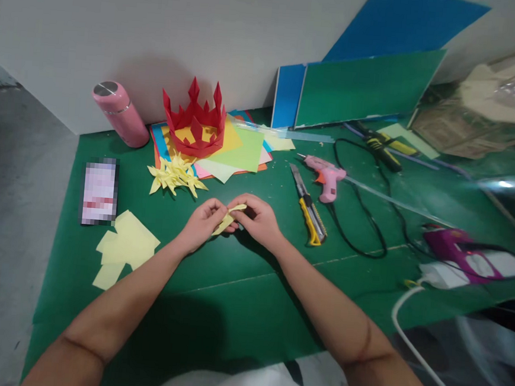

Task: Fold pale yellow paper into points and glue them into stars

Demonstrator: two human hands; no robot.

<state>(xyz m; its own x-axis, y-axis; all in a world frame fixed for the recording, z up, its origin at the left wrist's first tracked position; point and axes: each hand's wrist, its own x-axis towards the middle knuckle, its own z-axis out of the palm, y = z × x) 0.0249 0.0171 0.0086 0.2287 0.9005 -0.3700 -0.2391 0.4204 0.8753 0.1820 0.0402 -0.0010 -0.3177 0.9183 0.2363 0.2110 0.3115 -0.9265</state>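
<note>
Between both hands is a small folded piece of yellow paper [225,223], held just above the green table. My left hand [205,220] pinches its lower left side with thumb and fingers. At its upper right end, my right hand [255,218] grips it the same way; some fingertips are hidden behind the paper. Beyond my left hand lies a pile of folded yellow paper pieces [176,175] with pointed tips. A red folded-paper crown [195,128] stands behind them on coloured sheets [247,147]. Loose yellow paper pieces [131,242] lie beside my left forearm.
A pink bottle [123,117] and a blurred-out phone-like object [100,192] are at the left. On the right lie a yellow utility knife [309,212], a pink glue gun [325,174] with its black cord, pliers [383,149] and a purple power strip [462,251]. Boards [368,89] lean on the wall.
</note>
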